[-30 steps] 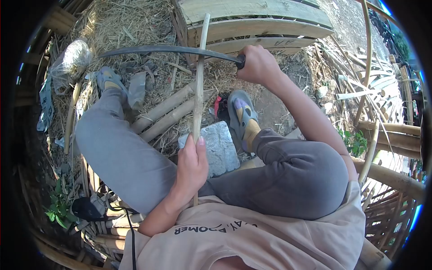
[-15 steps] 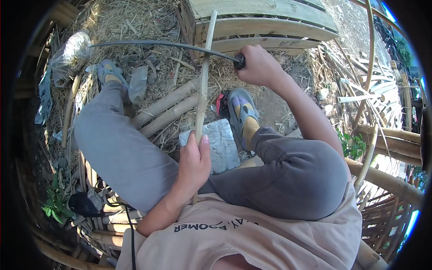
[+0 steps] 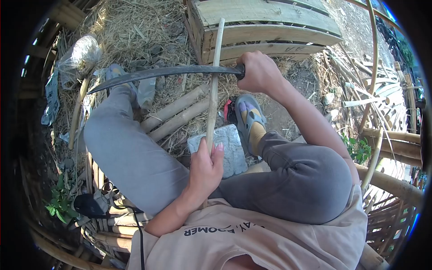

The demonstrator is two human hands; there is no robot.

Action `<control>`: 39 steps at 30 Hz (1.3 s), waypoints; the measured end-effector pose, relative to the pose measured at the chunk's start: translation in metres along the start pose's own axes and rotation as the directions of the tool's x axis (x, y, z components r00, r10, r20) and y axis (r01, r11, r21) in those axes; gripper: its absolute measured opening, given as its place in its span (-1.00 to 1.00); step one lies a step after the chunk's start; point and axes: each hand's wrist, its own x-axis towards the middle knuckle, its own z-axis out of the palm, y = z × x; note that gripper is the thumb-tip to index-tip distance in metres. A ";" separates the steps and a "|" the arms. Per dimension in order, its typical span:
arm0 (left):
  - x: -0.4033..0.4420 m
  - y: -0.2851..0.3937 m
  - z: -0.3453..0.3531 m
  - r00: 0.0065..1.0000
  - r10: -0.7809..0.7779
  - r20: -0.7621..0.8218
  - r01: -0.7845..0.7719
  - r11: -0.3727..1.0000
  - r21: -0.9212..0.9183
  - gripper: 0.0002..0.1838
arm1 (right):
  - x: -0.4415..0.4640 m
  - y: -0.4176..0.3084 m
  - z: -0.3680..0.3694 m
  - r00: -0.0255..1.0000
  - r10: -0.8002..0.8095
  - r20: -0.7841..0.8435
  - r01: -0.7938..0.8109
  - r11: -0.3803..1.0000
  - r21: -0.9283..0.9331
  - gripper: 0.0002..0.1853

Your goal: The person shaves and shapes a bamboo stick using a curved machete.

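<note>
My left hand [image 3: 206,167] is closed round the lower part of a thin, pale bamboo stick [image 3: 213,105], which points away from my body. In my right hand [image 3: 261,72] is the dark handle of a long curved machete [image 3: 157,73]. Its blade reaches leftward across the upper part of the stick, and the flat of the blade shows. Blade and stick overlap close to the handle; whether the edge bites into the wood I cannot tell. Beneath the stick, between my legs, lies a grey stone block [image 3: 225,150].
A slatted wooden crate [image 3: 270,36] stands ahead of me. Two thick bamboo poles [image 3: 180,110] lie on the straw-covered ground. At the left is a clear plastic bag [image 3: 81,58], and a bamboo railing [image 3: 396,186] stands at the right. A black cable [image 3: 140,238] hangs near my left side.
The machete has come nearer to me along the stick, and its blade has turned to show more of its flat side. My left hand keeps its grip; the whole view has shifted slightly.
</note>
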 end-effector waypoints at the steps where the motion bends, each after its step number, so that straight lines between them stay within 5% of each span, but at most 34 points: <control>1: 0.000 0.000 -0.001 1.000 0.000 -0.006 0.000 1.000 -0.005 -0.73 | 0.002 0.006 0.003 0.999 0.006 -0.049 -0.006 1.000 -0.010 -0.71; 5: -0.002 -0.001 0.001 1.000 0.003 -0.021 -0.003 1.000 -0.029 -0.73 | 0.014 0.063 0.018 0.962 0.064 -0.267 -0.049 0.997 0.061 -0.75; 14: -0.002 -0.002 0.005 0.996 -0.093 0.008 0.093 0.996 0.003 -0.72 | -0.008 0.042 0.016 0.996 0.070 -0.046 -0.057 0.970 0.238 -0.79; 17: -0.003 -0.004 0.009 0.994 -0.108 0.003 0.108 0.994 0.022 -0.72 | -0.015 0.025 0.012 0.997 0.001 0.076 -0.017 0.979 0.205 -0.77; 24: -0.007 -0.012 0.016 0.999 -0.026 -0.033 0.031 0.989 0.141 -0.70 | -0.035 0.004 0.023 0.988 -0.153 0.030 0.147 0.978 0.150 -0.74; 30: -0.007 -0.010 0.014 0.997 -0.070 -0.014 0.071 0.997 0.035 -0.71 | -0.032 0.004 0.028 0.982 -0.161 -0.102 0.166 0.985 0.046 -0.72; 33: -0.003 0.000 0.006 0.984 -0.171 0.060 0.168 0.985 0.046 -0.71 | -0.018 0.004 0.019 0.996 -0.035 0.085 0.036 0.999 -0.004 -0.66; 36: -0.005 -0.011 0.011 0.998 -0.059 -0.003 0.059 0.997 0.045 -0.76 | -0.015 0.004 0.016 0.991 -0.007 0.133 0.007 1.000 -0.001 -0.59; 39: -0.005 -0.010 0.009 0.999 -0.036 -0.011 0.036 0.998 0.048 -0.79 | -0.012 0.024 0.023 0.994 -0.053 -0.094 0.050 0.998 -0.033 -0.70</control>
